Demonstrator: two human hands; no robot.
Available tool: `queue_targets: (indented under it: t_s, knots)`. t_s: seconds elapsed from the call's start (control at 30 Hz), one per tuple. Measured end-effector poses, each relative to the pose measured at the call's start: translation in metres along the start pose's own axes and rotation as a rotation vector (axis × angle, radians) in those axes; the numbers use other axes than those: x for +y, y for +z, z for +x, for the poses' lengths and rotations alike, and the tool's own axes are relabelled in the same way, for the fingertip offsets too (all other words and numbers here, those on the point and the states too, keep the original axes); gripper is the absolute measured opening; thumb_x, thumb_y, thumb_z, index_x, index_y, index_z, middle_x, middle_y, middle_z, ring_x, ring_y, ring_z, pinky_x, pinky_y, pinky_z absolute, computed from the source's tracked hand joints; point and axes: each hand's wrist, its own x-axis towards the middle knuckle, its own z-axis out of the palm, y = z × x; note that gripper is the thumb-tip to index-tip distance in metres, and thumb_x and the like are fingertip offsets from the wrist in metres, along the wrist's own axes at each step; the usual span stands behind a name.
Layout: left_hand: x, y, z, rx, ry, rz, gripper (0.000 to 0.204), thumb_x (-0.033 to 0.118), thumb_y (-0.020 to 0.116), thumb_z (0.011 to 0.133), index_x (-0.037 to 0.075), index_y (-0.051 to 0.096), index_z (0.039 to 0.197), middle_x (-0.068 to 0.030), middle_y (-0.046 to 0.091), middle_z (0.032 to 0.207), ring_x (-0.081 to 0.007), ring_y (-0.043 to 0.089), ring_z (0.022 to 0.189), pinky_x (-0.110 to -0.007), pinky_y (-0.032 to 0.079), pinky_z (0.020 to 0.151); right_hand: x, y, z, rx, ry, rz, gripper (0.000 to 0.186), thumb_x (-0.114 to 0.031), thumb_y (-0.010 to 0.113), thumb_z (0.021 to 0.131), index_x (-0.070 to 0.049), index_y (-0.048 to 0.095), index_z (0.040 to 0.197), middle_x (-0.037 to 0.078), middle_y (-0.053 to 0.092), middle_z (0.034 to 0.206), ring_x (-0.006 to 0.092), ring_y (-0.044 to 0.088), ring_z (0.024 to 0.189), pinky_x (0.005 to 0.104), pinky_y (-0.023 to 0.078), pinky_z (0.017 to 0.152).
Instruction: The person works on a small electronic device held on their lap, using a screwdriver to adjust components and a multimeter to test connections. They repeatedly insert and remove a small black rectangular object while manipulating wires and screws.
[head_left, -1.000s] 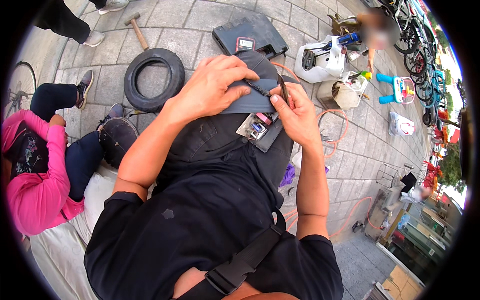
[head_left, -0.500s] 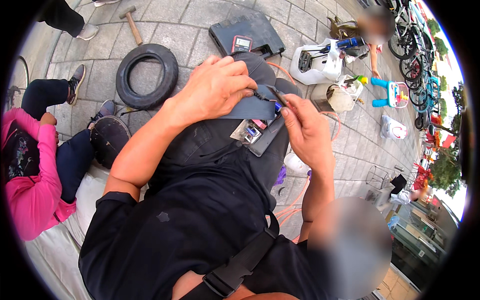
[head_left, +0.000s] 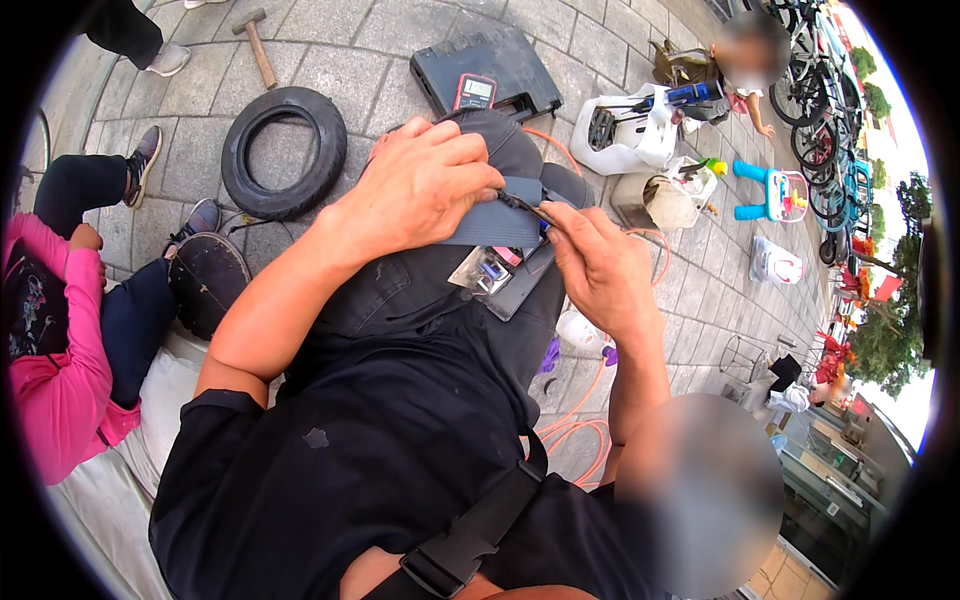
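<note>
On my lap rests a grey ribbed casing (head_left: 485,230), with an opened electronic module (head_left: 485,268) showing pink and blue parts beside it. My left hand (head_left: 420,185) is closed at the upper edge of the casing, pinching a short black cable (head_left: 512,200). Close to the cable's other end, my right hand (head_left: 605,270) is closed on a slim dark tool (head_left: 545,212), which is partly hidden by the fingers and too small to identify exactly.
Around my knees lie a tire (head_left: 318,150), hammer (head_left: 255,50), black case (head_left: 525,75) with red multimeter (head_left: 475,92), white cut jugs (head_left: 625,145) and orange hose (head_left: 655,250). A person in pink (head_left: 70,380) sits left; another (head_left: 750,100) is near parked bicycles (head_left: 825,130).
My right hand has shifted and turned, so the dark tool that stood upright now lies flatter along the cable. The person near the bicycles has moved their arm. The view has shifted slightly.
</note>
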Motion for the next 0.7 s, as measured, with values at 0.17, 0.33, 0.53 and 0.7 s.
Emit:
queue_targets:
  t_s: [0.17, 0.33, 0.53, 0.7]
  knots:
    - [0.001, 0.001, 0.002, -0.001, 0.004, 0.007, 0.017, 0.012, 0.085, 0.087, 0.013, 0.08, 0.103, 0.0006, 0.067, 0.096, -0.0232, 0.064, 0.093, -0.039, 0.045, 0.081, 0.001, -0.004, 0.002, -0.034, 0.01, 0.002, 0.033, -0.01, 0.076, 0.1, -0.014, 0.075, 0.133, 0.009, 0.069, 0.091, 0.0307, 0.069, 0.07, 0.0419, 0.054, 0.062]
    - [0.002, 0.001, 0.002, -0.012, 0.007, 0.016, 0.018, 0.012, 0.085, 0.087, 0.013, 0.079, 0.104, 0.0004, 0.067, 0.096, -0.0235, 0.064, 0.094, -0.039, 0.045, 0.082, 0.007, -0.003, 0.002, -0.043, -0.011, 0.024, 0.032, -0.01, 0.075, 0.101, -0.013, 0.075, 0.132, 0.009, 0.068, 0.09, 0.0309, 0.068, 0.069, 0.0424, 0.054, 0.061]
    - [0.007, -0.003, 0.007, -0.032, -0.002, -0.009, 0.019, 0.015, 0.085, 0.089, 0.013, 0.079, 0.106, -0.0005, 0.066, 0.095, -0.0243, 0.064, 0.095, -0.04, 0.045, 0.082, 0.015, 0.006, -0.002, -0.074, 0.047, 0.128, 0.035, -0.013, 0.072, 0.104, -0.013, 0.071, 0.138, 0.009, 0.068, 0.093, 0.032, 0.07, 0.075, 0.0422, 0.057, 0.065]
    - [0.005, 0.0, 0.007, -0.069, 0.012, -0.007, 0.022, 0.016, 0.086, 0.089, 0.012, 0.077, 0.109, -0.0017, 0.066, 0.097, -0.0247, 0.063, 0.094, -0.04, 0.045, 0.083, 0.027, 0.005, -0.008, -0.144, 0.173, 0.525, 0.039, -0.014, 0.068, 0.108, -0.003, 0.064, 0.145, 0.009, 0.071, 0.1, 0.0187, 0.071, 0.082, 0.0343, 0.058, 0.07]
